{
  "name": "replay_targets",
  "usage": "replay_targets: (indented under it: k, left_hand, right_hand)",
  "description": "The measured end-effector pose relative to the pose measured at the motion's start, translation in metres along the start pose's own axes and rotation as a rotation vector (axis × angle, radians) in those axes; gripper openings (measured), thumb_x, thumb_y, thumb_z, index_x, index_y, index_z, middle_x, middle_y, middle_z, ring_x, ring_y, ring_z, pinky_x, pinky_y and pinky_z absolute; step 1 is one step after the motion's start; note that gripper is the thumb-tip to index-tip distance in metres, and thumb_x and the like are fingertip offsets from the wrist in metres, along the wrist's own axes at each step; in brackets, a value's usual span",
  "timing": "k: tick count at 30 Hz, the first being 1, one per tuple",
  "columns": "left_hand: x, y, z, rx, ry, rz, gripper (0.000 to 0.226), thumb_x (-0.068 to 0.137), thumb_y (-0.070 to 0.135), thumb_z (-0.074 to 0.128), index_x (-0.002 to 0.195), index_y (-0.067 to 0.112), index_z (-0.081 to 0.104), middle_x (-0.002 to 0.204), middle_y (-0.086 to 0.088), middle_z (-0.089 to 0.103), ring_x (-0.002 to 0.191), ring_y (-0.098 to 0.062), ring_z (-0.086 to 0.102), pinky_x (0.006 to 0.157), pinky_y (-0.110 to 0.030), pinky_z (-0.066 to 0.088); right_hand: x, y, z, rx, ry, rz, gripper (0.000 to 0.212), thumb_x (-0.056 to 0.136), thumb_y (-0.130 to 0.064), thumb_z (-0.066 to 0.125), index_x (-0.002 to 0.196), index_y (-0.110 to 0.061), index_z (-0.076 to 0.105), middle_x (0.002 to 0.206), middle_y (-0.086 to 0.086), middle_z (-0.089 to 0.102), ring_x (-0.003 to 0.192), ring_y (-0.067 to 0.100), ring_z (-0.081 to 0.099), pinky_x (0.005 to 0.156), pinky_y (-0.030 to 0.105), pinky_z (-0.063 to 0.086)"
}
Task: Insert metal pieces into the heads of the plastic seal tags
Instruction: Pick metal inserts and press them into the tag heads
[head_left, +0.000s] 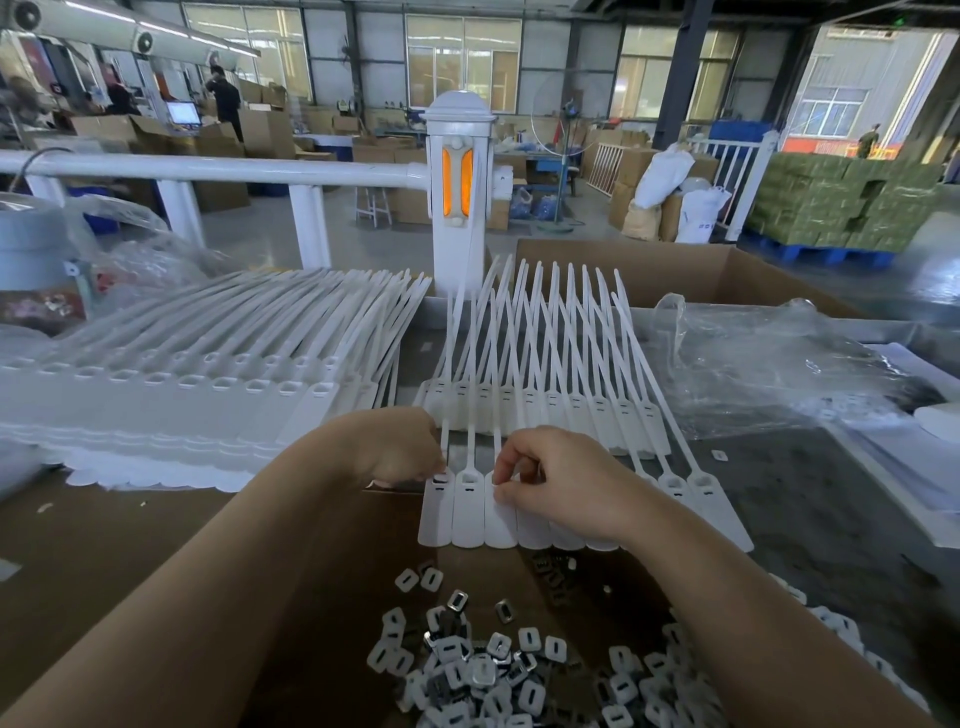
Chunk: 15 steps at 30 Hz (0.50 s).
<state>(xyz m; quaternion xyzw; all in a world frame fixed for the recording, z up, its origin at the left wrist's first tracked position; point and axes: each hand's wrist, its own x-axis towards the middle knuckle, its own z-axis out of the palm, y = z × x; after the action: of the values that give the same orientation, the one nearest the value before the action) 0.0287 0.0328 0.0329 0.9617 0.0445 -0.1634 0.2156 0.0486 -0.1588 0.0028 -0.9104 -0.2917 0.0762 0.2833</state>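
hands curled over your tag row (470, 512): your left hand (400, 447) pinching its end tag's head, your right hand (558, 483) pinching the third's.

A person's hands worked over a row of white plastic seal tags (470, 512) laid side by side on a brown surface (130, 525). The left hand (400, 447) pinched the head of the leftmost tag, while the right hand (561, 480) curled its fingers on a neighbouring tag. A heap of small metal pieces (498, 670) lay nearer the camera. More tags (197, 395) were fanned out at left.
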Motion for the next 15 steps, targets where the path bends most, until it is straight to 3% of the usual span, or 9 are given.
replay_targets:
  k: [6,13,15]
  left_hand:
    - [-0.0003,-0.0003,-0.0013,-0.009,-0.039,-0.023,0.021,0.100,0.018,0.051,0.100,0.001,0.064,0.072,-0.002,0.052,0.065,-0.012,0.046,0.060,-0.022,0.037]
    - [0.0050,-0.0004,-0.0006,-0.019,-0.034,-0.071,0.017,0.099,0.020,0.055,0.082,0.015,0.055,0.076,0.003,0.053,0.063,-0.007,0.049,0.061,-0.019,0.044]
    - [0.0025,-0.0015,-0.0009,-0.012,-0.059,-0.054,0.017,0.101,0.017,0.050,0.089,0.008,0.059,0.073,-0.001,0.050,0.063,-0.012,0.046,0.060,-0.021,0.040]
  right_hand:
    - [-0.0004,-0.0003,-0.0006,0.007,-0.006,-0.002,0.006,0.090,-0.030,0.069,0.093,-0.031,0.064,0.084,-0.014,0.054,0.075,0.000,0.052,0.065,0.020,0.038]
    - [-0.0007,-0.0012,-0.0004,0.002,-0.009,-0.005,0.006,0.091,-0.030,0.068,0.094,-0.031,0.063,0.083,-0.015,0.053,0.075,0.000,0.051,0.065,0.021,0.038]
    - [-0.0009,-0.0015,-0.0003,0.000,-0.009,-0.007,0.006,0.091,-0.030,0.068,0.094,-0.031,0.064,0.083,-0.015,0.053,0.074,0.000,0.050,0.064,0.020,0.038]
